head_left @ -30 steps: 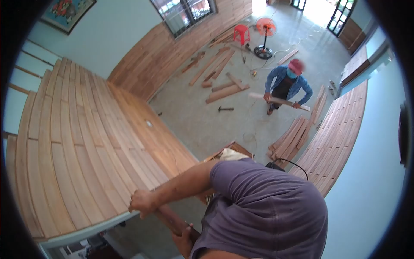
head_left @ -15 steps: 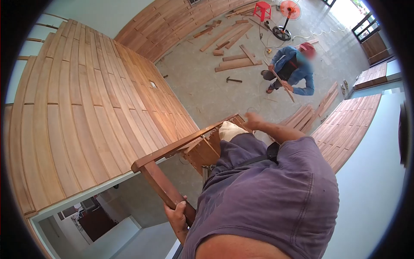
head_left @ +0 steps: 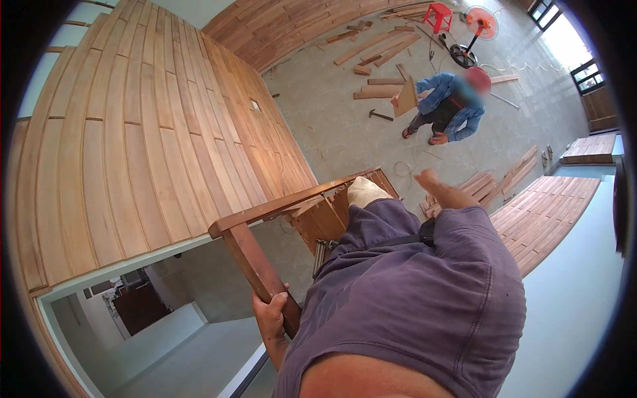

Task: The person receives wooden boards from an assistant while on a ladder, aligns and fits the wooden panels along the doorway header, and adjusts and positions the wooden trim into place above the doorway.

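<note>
Looks down from head height past a purple shirt (head_left: 411, 298) into a room with a grey floor (head_left: 332, 139). Wraps the left hand (head_left: 271, 315) around the lower part of a dark brown post (head_left: 255, 265), grip closed, fingers against the wood, close beside the shirt. Runs up from there to a corner with a long wooden rail (head_left: 292, 200), slanting across the view in front of the body. Holds the right hand (head_left: 428, 178) out beyond the far end of the rail, apart from it in the view; cannot tell whether that grip is spread or pressed together. Shows light wood planking (head_left: 133, 146) at left, edged by a white border above an opening to a lower space. Includes, on the floor farther off, a co-worker (head_left: 451, 106) in a red cap and blue jacket, with a flat wooden piece (head_left: 405, 97) in one hand. Shows a hammer (head_left: 381, 115) near that person, loose boards (head_left: 381, 50) beyond, a red stool (head_left: 438, 16) beside an orange fan (head_left: 481, 24), and stacked planks (head_left: 471, 189) nearer, by a ribbed wood panel (head_left: 547, 215).
</note>
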Available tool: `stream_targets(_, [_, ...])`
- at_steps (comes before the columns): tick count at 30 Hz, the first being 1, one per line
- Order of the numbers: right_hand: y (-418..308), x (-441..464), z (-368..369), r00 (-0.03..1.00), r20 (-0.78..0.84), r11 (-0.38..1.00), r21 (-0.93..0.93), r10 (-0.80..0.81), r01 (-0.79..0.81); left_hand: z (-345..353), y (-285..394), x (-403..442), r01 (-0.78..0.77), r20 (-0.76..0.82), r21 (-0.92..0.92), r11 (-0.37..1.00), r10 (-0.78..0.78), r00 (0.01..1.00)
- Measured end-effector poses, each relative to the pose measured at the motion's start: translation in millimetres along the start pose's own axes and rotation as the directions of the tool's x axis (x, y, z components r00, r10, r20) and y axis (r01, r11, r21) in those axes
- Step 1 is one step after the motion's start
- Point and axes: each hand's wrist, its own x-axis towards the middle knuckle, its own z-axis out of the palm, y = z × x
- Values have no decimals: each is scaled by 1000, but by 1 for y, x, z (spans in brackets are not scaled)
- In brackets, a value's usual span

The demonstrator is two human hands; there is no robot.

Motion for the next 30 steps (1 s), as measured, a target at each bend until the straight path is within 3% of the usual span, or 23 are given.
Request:
stream_targets(1, [-11,2,-1,961,-245,990,14,-131,138,-1,-2,1,-13,7,-18,1000,13,1000])
stream_targets(2, [-30,2,-5,846,-474,962,-5,-244,274,-1,-2,3,-15,1,-20,1000,15,1000])
stream_targets(4, [-78,-10,-56,946,-249,910,305,-208,280,-3,-3,2,-6,23,-8,1000,6,1000])
stream_targets(5, [-101,-13,-65,947,-241,910,304,-214,283,-6,-5,2,-2,14,-7,1000,2,1000])
stream_targets(6, [-121,-14,-72,998,-30,718,693,-63,66,-7,-6,3,12,13,7,1000,-12,1000])
stream_targets(7, [-134,-14,-76,974,226,377,903,-5,-207,-8,-7,4,24,15,21,999,-25,1000])
stream_targets(8, [-142,-7,-72,975,224,378,902,-4,-206,-8,-7,3,25,16,19,1000,-25,1000])
stream_targets(9, [-153,-1,-67,944,331,-2,944,-1,-331,-8,-6,2,33,13,22,999,-33,999])
stream_targets(10, [-163,0,-72,905,422,-381,831,-43,-406,-7,-5,3,37,13,25,999,-37,999])
stream_targets(11, [-171,5,-83,909,414,-382,833,-48,-400,-5,-4,5,28,15,20,999,-29,999])
stream_targets(13, [-179,10,-94,895,414,-736,552,-165,-391,-3,-1,3,11,11,3,1000,-11,1000])
stream_targets(14, [-188,21,-91,939,275,-738,586,-209,-336,0,3,4,16,14,11,1000,-16,1000])
stream_targets(17, [-219,57,-75,945,259,-653,684,-199,-325,4,11,0,85,6,5,996,-85,996])
stream_targets(19, [-255,55,-74,937,348,-689,669,-39,-278,8,12,2,43,-25,28,999,-43,999])
stream_targets(20, [-274,52,-69,948,291,-756,589,-130,-285,8,10,3,46,-33,23,999,-45,998])
stream_targets(22, [-325,14,-78,948,297,-739,611,-118,-283,-1,4,8,57,-14,6,998,-57,998])
stream_targets(23, [-350,-1,-74,946,261,-715,623,-193,-318,-10,-5,11,54,-23,7,999,-54,998])
stream_targets(26, [-421,-59,-66,904,192,-628,664,-382,-406,-32,-13,29,-68,-85,-120,990,58,995])
stream_targets(28, [-459,-119,-82,848,165,-591,649,-504,-478,-37,14,57,-138,-36,-21,990,137,990])
stream_targets(30, [-485,-167,-91,770,208,-477,681,-603,-556,-32,34,99,-395,-13,190,899,405,914])
